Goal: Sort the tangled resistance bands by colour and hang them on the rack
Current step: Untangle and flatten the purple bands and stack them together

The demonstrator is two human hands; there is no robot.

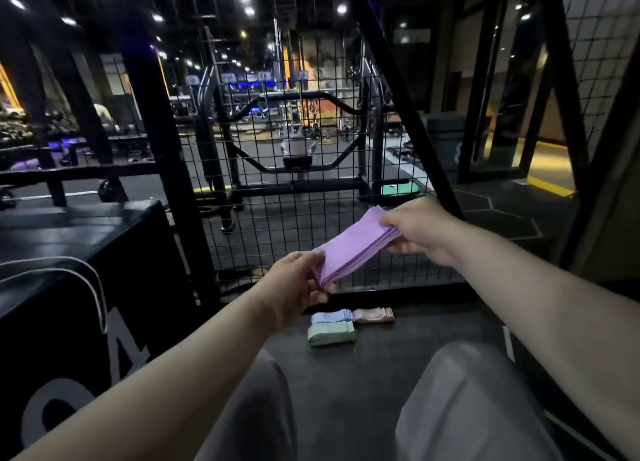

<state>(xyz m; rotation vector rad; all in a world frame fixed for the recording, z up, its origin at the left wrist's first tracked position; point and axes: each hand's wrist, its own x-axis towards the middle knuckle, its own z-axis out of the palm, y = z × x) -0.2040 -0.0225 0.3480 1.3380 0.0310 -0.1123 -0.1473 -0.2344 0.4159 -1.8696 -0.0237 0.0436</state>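
A wire mesh panel [311, 156] is faced. Before it, a folded purple band [353, 249] is held, its ends pinched by fingers of the left hand [294, 287] and right hand [415, 232]. 3 folded bands [330, 334] are seen on the floor [433, 322]. Layers should be kept aligned for hanging.

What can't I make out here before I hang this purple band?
Head view:
1. Ends of the purple band, covered by the left hand and right hand; one folded band or several, unclear.
2. The blue band, pink band and green band on the floor: too small to count layers.
3. Hooks on the wire mesh panel: too dark to find.
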